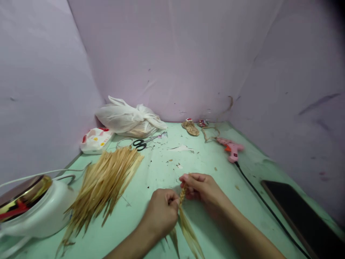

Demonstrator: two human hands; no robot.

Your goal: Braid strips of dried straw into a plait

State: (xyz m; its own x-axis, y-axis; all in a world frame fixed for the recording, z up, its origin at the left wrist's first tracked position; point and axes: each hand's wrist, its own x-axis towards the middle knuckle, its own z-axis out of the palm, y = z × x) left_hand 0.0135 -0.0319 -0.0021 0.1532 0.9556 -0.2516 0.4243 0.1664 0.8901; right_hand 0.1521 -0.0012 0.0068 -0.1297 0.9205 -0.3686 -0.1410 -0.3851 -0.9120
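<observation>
A short braid of dried leaf strips [182, 196] is held upright between my two hands, near the front middle of the table. My left hand [165, 208] is closed at the braid's left side, its fingers curled in. At the top end of the braid, my right hand [198, 185] pinches it between thumb and fingers. Loose yellow-green strip ends [188, 230] hang below the braid toward the table's front edge. A spread pile of dried tan strips [107, 180] lies to the left of my left hand.
Black-handled scissors [141, 144], a tied white plastic bag [129, 118] and a white packet [96, 141] lie at the back left. A small woven sandal [191, 128] is at the back. Right: pink glue gun [231, 149], its black cord, dark phone [299, 219]. Left: white appliance [51, 212].
</observation>
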